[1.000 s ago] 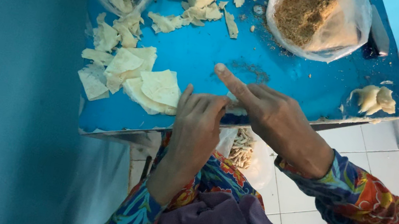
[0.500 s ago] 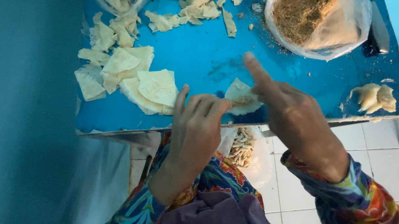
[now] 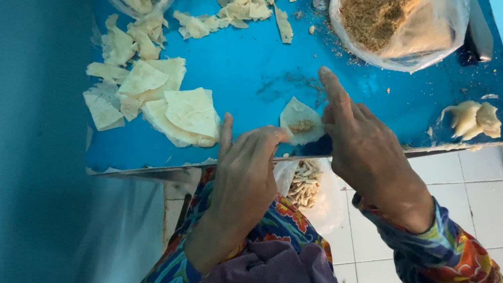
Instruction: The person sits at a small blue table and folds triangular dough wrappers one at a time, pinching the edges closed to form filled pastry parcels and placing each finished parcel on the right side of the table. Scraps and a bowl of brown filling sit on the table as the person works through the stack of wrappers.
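Both hands (image 3: 246, 174) (image 3: 365, 146) pinch a filled wrapper (image 3: 300, 121) — its near edge hidden.

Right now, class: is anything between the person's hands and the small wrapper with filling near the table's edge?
Nothing visible. The left hand and right hand both already touch the wrapper on the blue table.

**Hands, pose at table edge**

Left hand (image 3: 246, 167): back up, fingers curled forward, thumb extended, fingertips pinched. Right hand (image 3: 365, 146): palm down, index finger straight, pointing away; other fingers bent. Both forearms in patterned sleeves, angled inward.
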Tool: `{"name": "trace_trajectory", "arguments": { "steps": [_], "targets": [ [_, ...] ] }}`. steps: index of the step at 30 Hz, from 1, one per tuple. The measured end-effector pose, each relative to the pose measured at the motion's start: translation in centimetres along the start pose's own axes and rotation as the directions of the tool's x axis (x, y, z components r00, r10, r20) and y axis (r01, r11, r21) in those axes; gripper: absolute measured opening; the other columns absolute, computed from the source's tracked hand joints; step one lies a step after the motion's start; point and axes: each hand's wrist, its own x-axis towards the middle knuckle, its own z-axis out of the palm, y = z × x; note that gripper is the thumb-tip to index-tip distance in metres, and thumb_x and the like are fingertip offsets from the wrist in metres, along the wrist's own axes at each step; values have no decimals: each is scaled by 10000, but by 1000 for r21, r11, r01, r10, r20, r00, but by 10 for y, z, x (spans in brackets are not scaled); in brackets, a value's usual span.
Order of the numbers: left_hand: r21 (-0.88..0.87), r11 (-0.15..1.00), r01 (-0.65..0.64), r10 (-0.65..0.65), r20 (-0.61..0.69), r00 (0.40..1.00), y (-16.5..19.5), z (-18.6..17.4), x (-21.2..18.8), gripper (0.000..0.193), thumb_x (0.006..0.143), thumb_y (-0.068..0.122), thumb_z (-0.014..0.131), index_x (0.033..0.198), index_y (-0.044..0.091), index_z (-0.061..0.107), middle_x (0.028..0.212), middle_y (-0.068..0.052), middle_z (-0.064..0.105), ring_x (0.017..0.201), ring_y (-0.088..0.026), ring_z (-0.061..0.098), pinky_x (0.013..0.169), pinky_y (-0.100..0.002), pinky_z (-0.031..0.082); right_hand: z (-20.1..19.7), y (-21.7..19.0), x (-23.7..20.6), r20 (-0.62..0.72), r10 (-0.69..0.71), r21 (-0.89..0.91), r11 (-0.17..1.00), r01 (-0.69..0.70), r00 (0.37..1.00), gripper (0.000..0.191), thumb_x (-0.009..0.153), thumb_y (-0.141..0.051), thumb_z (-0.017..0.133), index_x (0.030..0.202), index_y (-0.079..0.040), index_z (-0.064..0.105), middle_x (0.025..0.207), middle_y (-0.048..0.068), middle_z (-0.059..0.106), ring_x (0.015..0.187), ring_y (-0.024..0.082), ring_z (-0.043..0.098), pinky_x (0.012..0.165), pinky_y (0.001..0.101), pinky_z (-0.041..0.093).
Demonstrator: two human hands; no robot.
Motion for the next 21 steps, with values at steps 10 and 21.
{"name": "trace_trajectory", "arguments": {
  "steps": [10, 21],
  "targets": [
    [-77, 997, -23, 23, 4, 1000, -1, 7, 0, 251, 994, -64, 612, 1207, 58, 561, 1244, -153, 680, 1221, -355, 676, 1225, -698, 306, -9, -5, 3, -48, -112, 153, 981, 119, 993, 756, 933, 182, 561, 1592, 13, 230, 1116, 205, 651, 895, 301, 719, 757, 380, 623],
    [-119, 991, -57, 64, 51, 997, -5, 6, 7, 215, 963, -13, 687, 1176, -32, 667, 1234, -113, 627, 1129, -349, 680, 1162, -545, 494, 9, -8, 6, -92, -89, 130, 987, 100, 992, 669, 954, 100, 630, 1541, -40, 341, 1130, 204, 677, 1008, 321, 732, 795, 375, 633]
  ]
}}
